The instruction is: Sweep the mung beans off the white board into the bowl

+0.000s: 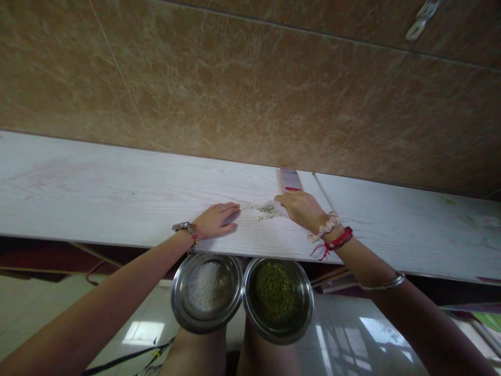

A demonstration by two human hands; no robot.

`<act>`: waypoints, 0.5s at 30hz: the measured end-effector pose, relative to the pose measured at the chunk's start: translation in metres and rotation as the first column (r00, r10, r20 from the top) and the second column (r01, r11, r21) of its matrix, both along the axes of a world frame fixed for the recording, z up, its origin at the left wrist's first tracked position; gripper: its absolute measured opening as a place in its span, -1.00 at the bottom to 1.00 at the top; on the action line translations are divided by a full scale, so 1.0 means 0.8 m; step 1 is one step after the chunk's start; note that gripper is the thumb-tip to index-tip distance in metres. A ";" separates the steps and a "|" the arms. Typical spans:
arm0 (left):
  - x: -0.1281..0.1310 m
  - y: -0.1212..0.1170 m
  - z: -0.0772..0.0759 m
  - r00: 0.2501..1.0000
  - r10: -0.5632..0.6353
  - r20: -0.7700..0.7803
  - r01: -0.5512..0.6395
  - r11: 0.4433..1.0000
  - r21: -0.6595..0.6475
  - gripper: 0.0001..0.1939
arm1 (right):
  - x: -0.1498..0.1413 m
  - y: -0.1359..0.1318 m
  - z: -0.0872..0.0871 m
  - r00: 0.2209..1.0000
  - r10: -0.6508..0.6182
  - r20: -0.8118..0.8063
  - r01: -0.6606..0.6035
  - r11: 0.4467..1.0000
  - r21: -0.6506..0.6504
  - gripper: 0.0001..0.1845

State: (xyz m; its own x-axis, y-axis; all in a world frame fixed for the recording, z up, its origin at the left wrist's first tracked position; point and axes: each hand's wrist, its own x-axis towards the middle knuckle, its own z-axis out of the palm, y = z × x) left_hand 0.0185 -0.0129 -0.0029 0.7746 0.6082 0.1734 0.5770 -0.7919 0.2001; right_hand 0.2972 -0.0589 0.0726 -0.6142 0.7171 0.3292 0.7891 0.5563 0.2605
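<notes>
A small heap of mixed grains (267,211) lies on a clear plastic sheet on the white wooden table (117,193). My left hand (216,220) rests flat on the table just left of the heap, fingers stretched out. My right hand (300,207) sits at the heap's right edge, fingers curled down toward the grains; whether it pinches any I cannot make out. On my knees below the table edge stand two steel bowls: the left bowl (207,293) holds white rice, the right bowl (277,298) holds green beans.
A phone (290,180) lies on the table against the brown marbled wall (254,89), just behind my right hand. A thin white rod (323,191) lies beside it. Tiled floor shows below the table.
</notes>
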 end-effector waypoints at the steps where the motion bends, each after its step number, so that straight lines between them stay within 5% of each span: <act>1: 0.000 0.000 0.000 1.000 0.002 -0.002 -0.002 1.000 -0.003 -0.50 | 0.002 -0.007 0.003 1.000 0.012 0.004 -0.012 1.000 -0.010 -0.68; 15: 0.000 -0.003 0.003 0.999 0.030 -0.044 -0.031 0.999 -0.012 -0.44 | 0.027 -0.101 0.010 0.984 0.175 -0.026 -0.168 0.971 0.170 -0.70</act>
State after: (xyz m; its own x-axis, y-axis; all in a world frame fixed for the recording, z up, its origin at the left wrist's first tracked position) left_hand 0.0188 -0.0149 -0.0002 0.7625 0.6336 0.1314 0.6092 -0.7713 0.1841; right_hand 0.3191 -0.1398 0.0805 -0.7069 0.5354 0.4622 0.6976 0.6360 0.3301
